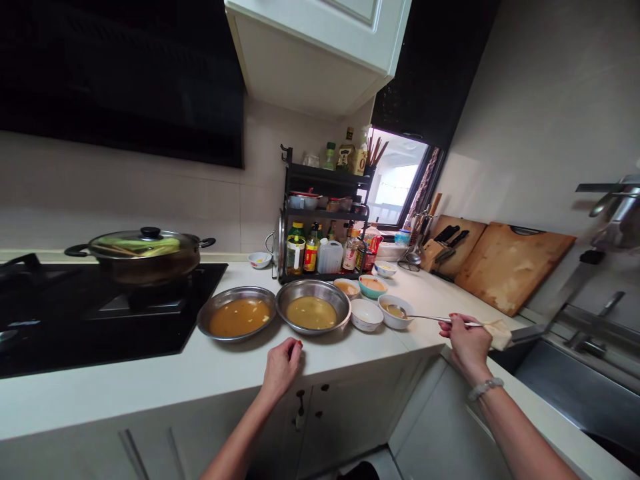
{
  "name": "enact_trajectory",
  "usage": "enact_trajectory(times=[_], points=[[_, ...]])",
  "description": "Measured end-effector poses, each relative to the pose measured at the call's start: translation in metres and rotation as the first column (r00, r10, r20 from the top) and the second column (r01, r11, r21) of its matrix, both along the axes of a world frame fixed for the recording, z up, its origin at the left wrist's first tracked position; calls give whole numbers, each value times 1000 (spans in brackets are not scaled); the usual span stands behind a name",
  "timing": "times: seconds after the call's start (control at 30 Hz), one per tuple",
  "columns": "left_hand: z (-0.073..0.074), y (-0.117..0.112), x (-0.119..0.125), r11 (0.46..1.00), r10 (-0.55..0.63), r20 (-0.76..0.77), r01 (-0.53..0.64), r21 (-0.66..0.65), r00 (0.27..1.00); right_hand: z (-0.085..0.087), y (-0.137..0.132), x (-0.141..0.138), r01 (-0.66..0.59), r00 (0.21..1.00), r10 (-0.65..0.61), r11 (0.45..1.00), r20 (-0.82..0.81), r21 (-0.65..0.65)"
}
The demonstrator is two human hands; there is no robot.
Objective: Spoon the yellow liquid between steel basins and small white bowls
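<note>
Clamping our right hand (467, 347) on a spoon (426, 317) in a white bowl (399, 323), we curl our left hand (281, 365) closed.

Smooth, shiny metal is shown near the centre of the frame by the left basin (217, 303) and the right basin (305, 288), and at centre right by the spoon (427, 317). A glossy, ceramic-looking surface is borne by the bowl (397, 325) there. The bench (125, 393) is smoothly finished; the cooktop (125, 340), at left, is glossed. Grained wood is seen in the cutting board (515, 263) at right.
</note>
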State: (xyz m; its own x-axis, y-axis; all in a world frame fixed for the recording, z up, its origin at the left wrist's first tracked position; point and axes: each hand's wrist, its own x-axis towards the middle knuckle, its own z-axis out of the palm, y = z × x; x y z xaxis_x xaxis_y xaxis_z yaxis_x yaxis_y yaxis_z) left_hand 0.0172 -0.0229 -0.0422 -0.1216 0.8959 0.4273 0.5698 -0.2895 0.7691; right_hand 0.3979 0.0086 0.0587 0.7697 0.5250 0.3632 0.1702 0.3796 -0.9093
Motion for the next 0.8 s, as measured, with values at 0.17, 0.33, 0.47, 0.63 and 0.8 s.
enact_trajectory(times=[0.17,0.33,0.47,0.63,0.8], points=[[-1,1,0,1000,-1,-5,1,9,1000,1,1,2,-4,999,5,1000,39,-11],[1,0,0,1000,-4,7,4,-1,1000,5,1,-2,-1,1000,2,999,-19,46],[2,-1,1,1000,4,10,-4,1,1000,10,1,-8,-40,998,42,998,-36,57],[1,0,1,1000,1,17,-2,3,1000,18,0,-23,-124,991,127,991,-42,55],[-2,0,1,1000,-14,12,14,0,1000,28,1,-48,-210,973,214,976,-82,56]])
